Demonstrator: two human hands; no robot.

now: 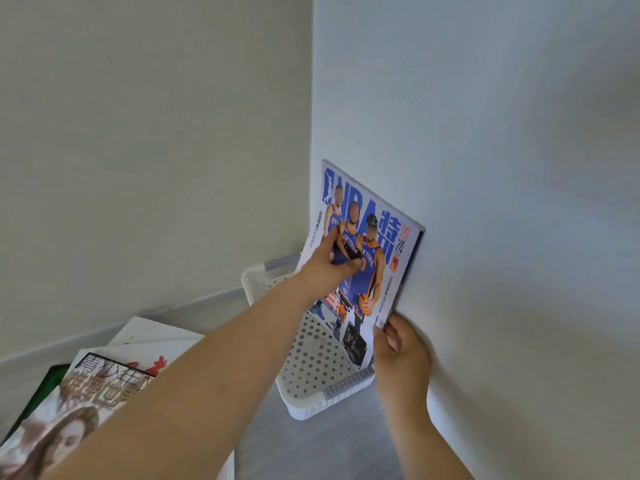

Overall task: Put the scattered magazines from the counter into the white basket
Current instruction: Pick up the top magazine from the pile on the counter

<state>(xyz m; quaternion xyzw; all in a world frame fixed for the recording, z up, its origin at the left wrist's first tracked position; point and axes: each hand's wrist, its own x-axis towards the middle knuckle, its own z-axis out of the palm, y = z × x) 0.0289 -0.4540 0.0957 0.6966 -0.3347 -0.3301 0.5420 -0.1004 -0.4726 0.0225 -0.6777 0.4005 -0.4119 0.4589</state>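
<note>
- Single head cam, wide-angle, faces fwd & down twd wall corner [311, 150].
- Close above white basket [302, 409]; counter [311, 448] along btm edge.

a basketball magazine [375, 237] stands tilted with its lower end in the white basket [311, 362], its right edge touching the wall [519, 168]. the left hand [325, 268] lies against the cover near its left edge, index finger and thumb spread. the right hand [398, 348] pinches the lower right corner. other magazines [86, 393] lie overlapping on the grey counter [311, 445], lower left.
</note>
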